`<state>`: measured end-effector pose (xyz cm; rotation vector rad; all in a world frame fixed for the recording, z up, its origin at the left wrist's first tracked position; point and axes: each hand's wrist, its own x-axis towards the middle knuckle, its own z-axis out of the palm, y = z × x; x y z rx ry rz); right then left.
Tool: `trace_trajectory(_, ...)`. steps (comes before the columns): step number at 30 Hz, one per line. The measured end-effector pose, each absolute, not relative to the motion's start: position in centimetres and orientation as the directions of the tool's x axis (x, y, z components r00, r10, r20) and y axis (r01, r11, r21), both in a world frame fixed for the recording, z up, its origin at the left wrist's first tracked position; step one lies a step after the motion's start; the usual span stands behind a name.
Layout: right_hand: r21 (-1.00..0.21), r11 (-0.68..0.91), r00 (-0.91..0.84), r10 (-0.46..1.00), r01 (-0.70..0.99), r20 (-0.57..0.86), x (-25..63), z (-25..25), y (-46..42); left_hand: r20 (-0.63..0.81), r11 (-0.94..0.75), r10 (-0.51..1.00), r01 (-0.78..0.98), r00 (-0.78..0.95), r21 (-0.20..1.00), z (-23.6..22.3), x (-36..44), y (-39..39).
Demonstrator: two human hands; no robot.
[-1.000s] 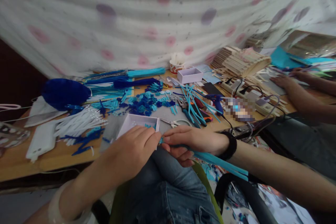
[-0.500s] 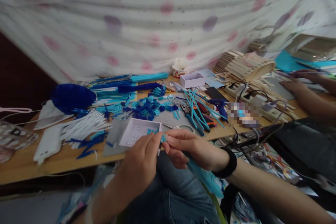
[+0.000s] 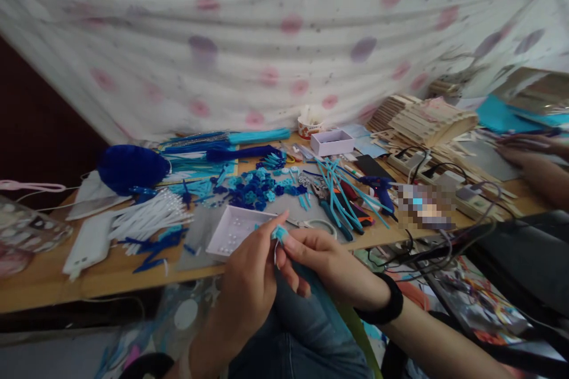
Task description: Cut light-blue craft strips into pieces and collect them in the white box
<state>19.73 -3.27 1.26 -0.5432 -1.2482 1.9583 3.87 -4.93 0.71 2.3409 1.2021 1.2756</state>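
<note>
A small light-blue fuzzy piece [image 3: 279, 233], which looks like a bent pipe cleaner, sits between the fingertips of both hands. My left hand [image 3: 249, 275] pinches it from the left, and a thin white strand hangs just below. From the right, my right hand [image 3: 326, 260] grips it between thumb and forefinger, the other fingers curled beneath. Just behind my left hand stands a shallow white box [image 3: 221, 226] with loose white beads in it. Scissors [image 3: 329, 226] lie behind my right hand. Further back is a pile of blue pipe-cleaner flowers [image 3: 253, 186].
White bead-tipped stems [image 3: 153, 213] and a white power bank [image 3: 89, 246] lie at left. Light-blue pipe cleaners [image 3: 340, 189], a blue glue gun [image 3: 380, 189] and power strips [image 3: 462, 195] are at right. Another person's hand [image 3: 524, 151] rests at far right.
Both hands have turned slightly, showing more of the light-blue piece and the white strand. The head view has shifted a little, moving the table scene right and down.
</note>
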Motion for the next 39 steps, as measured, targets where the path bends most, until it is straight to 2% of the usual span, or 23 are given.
trace_trajectory(7, -0.911, -0.251, -0.628, 0.779, -0.328, 0.012, 19.5, 0.5, -2.9, 0.569, -0.647, 0.755, 0.505, 0.324, 0.571, 0.6, 3.7, -4.7)
trace_trajectory(15, -0.933, -0.274, -0.610, 0.788, -0.233, -0.079, 18.6, -0.8, -2.3, 0.381, -0.472, 0.879, 0.401, 0.287, 0.785, 0.4, 3.9, -4.5)
trace_trajectory(18, -0.947, -0.279, -0.562, 0.814, -0.159, -0.146, 18.4, -1.0, -2.2, 0.301, -0.387, 0.909, 0.318, 0.288, 0.865, 0.3, 3.7, -4.5)
trace_trajectory(21, -0.959, -0.267, -0.522, 0.833, -0.091, -0.183, 18.2, -1.1, -2.2, 0.305, -0.370, 0.914, 0.241, 0.266, 0.897, 0.2, 3.9, -4.7)
trace_trajectory(24, -0.957, -0.274, -0.526, 0.830, -0.099, -0.183, 17.8, -1.2, -2.2, 0.301, -0.324, 0.941, 0.149, 0.157, 0.934, 0.3, 4.8, -5.1)
trace_trajectory(28, -0.958, -0.267, -0.508, 0.842, -0.101, -0.181, 17.1, -1.8, -2.4, 0.210, -0.207, 0.977, -0.098, 0.023, 0.973, 0.1, 6.1, -4.9)
trace_trajectory(30, -0.975, -0.202, -0.488, 0.863, -0.096, -0.130, 17.0, -2.1, -2.7, 0.139, -0.141, 0.990, -0.220, -0.024, 0.965, 0.0, 6.3, -4.4)
trace_trajectory(34, -0.997, 0.073, -0.383, 0.921, 0.004, 0.066, 17.0, -2.3, -3.9, -0.021, -0.037, 0.990, -0.400, -0.140, 0.916, 0.0, 6.4, -3.0)
trace_trajectory(37, -0.955, 0.236, -0.337, 0.927, 0.182, 0.165, 16.7, -2.0, -4.7, -0.055, -0.026, 0.984, -0.437, -0.171, 0.899, 0.1, 6.7, -2.3)
trace_trajectory(39, -0.891, 0.232, -0.291, 0.949, 0.390, 0.120, 16.2, -1.7, -5.0, -0.053, -0.031, 0.981, -0.421, -0.187, 0.907, 0.2, 6.9, -2.2)
